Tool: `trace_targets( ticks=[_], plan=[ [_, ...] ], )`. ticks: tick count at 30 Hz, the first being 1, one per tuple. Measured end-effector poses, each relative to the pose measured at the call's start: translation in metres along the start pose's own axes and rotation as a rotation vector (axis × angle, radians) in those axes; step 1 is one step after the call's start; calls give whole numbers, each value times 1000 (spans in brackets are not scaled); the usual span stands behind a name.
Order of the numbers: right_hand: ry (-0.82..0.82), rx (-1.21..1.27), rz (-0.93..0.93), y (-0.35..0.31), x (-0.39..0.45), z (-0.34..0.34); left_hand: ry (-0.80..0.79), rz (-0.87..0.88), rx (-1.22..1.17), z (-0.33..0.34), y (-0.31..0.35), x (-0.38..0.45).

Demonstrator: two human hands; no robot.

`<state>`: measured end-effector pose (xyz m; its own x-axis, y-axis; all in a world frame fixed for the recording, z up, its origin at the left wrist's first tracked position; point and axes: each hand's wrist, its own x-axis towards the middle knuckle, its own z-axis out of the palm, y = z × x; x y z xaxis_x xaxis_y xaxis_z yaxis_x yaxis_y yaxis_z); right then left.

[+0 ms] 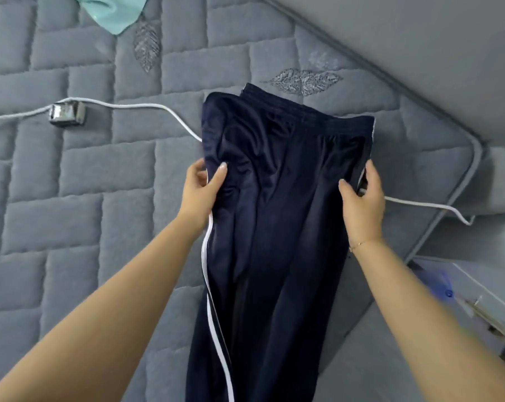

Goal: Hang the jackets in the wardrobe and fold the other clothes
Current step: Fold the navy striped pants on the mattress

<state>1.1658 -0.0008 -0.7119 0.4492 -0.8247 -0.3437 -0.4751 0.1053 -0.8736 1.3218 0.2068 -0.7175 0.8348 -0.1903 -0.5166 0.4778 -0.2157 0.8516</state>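
Head view, only one here. Navy track pants [277, 216] with a white side stripe [209, 274], waistband end laid flat on the grey quilted mattress [80, 181], legs trailing off the near edge toward the camera. Left hand [203, 190] pinching the stripe-side seam just below the waistband, thumb on top, fingers tucked under the fabric. Right hand [363, 195] gripping the opposite seam the same way, thumb over the cloth, fingers curled behind the edge. Both clamped on the pants, neither spread.

Looks like the smoothing-out stage before the first fold, so barely started on this item. To do it well, probably: tug both seams outward evenly to kill the ripples under the waistband, line stripe up over stripe, then fold leg onto leg lengthwise before bringing the hems up. Slippery shiny fabric, so likely to slide; best kept flat on the bed rather than lifted. Also worth noting the white cable [147, 107] running under the pants with a small silver adapter [67, 113] off to the left; could make a lump.

Mint green cloth [112, 10] at the top edge, well apart.

Brands or writing: none readable. Something blue [441, 285] at lower right, too blurred to tell.
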Motion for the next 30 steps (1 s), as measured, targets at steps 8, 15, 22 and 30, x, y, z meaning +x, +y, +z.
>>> trace_targets(
  ticks=[8,15,22,30],
  plan=[
    [-282,-731,-444,58,-159,5,-108,-98,167,-63,-91,-157],
    [-378,-864,-532,102,-268,-6,194,20,588,-93,-148,-250],
    [-352,-903,-591,120,-352,14,266,25,584,-201,-140,-222],
    [-387,-774,-50,130,-438,62,212,-119,501,-316,-163,-246]
  ],
)
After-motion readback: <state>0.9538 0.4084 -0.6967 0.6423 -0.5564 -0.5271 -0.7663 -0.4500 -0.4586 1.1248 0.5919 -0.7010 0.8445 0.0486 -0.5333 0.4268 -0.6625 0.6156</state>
